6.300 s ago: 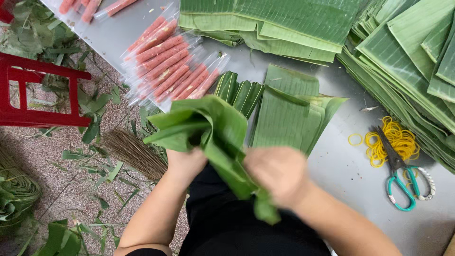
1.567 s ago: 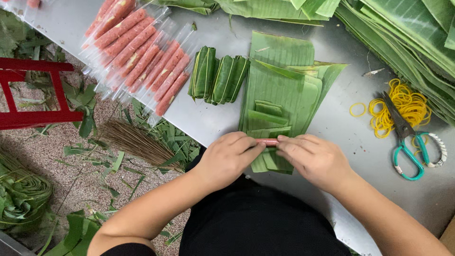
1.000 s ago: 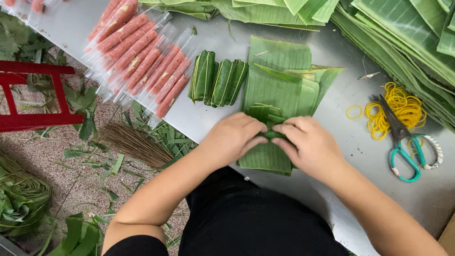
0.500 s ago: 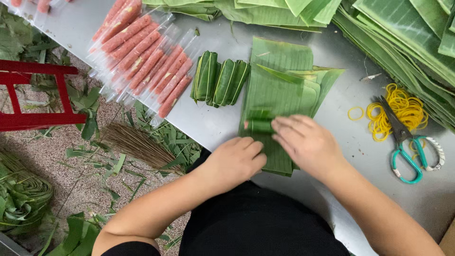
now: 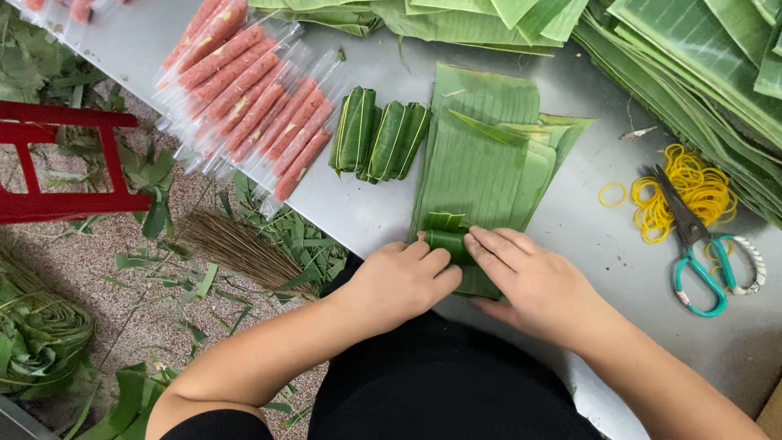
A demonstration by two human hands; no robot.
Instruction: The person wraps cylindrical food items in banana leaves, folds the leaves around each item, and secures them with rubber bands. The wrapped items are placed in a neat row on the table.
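A flat stack of cut banana leaves (image 5: 481, 155) lies on the grey metal table (image 5: 586, 244). At its near end a leaf is rolled into a small green bundle (image 5: 446, 238). My left hand (image 5: 403, 281) presses on the roll's near left side with fingers curled. My right hand (image 5: 533, 281) rests fingers on the roll's right end, palm over the leaf stack's corner. Whatever is inside the roll is hidden. Three finished leaf-wrapped rolls (image 5: 379, 138) lie just left of the stack.
Pink sausages in clear wrappers (image 5: 252, 102) lie at the table's left. Yellow rubber bands (image 5: 688, 191) and teal-handled scissors (image 5: 692, 253) sit at right. Large banana leaf piles (image 5: 692, 57) fill the far edge. A red stool (image 5: 57, 163), broom (image 5: 236, 248) and leaf scraps are on the floor.
Earlier I held a loose bunch of leaves up; then I laid them flat and began rolling. In the last second the roll has moved slightly forward up the leaf under both hands.
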